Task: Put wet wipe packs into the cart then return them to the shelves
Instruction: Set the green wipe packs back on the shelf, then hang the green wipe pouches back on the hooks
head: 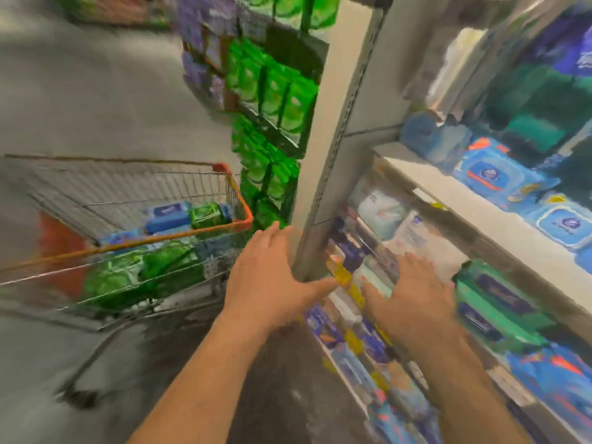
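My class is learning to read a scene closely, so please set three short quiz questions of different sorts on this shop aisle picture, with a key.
1. True or false: the shopping cart already holds wet wipe packs.
2. Multiple choice: where does the cart stand relative to the person's hands? A) to their left B) to their right C) behind the shelf upright
3. Short answer: is the left hand or the right hand gripping a pack?

Key
1. True: a blue pack and a green pack lie in it.
2. A.
3. Neither: both hands are spread open, the right one reaching at the shelf packs.
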The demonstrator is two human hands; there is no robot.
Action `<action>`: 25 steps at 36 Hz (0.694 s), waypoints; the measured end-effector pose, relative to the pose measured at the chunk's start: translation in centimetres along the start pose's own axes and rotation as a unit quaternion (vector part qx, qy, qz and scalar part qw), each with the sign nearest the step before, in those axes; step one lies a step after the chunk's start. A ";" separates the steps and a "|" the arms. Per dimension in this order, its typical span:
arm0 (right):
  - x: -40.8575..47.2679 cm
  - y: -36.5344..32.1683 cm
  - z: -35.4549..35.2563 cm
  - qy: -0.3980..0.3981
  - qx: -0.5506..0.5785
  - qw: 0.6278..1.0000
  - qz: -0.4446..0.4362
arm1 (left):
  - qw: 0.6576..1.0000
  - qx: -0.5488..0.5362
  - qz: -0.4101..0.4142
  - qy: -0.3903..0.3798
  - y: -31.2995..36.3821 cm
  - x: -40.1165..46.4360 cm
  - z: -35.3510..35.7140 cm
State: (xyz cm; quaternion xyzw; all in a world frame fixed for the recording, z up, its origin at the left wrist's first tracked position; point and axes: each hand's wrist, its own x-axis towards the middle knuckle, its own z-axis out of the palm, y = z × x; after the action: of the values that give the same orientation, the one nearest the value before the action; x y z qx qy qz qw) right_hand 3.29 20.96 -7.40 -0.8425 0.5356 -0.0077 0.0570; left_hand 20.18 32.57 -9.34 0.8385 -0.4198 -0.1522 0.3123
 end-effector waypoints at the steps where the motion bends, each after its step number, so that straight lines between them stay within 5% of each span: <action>1: 0.2 -1.4 0.1 -0.001 0.005 1.000 -0.014 | 1.000 0.000 -0.012 0.009 -1.1 0.0 -0.8; 25: 14.9 -28.8 7.0 -0.163 0.034 0.947 -0.274 | 0.955 0.027 -0.271 0.117 -20.6 7.9 -13.1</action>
State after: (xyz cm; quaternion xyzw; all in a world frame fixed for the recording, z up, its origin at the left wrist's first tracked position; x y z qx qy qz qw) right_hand 36.12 20.16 -12.03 -0.9442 0.2666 0.0957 0.1680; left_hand 44.28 40.73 -12.77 0.9409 -0.1416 -0.1206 0.2832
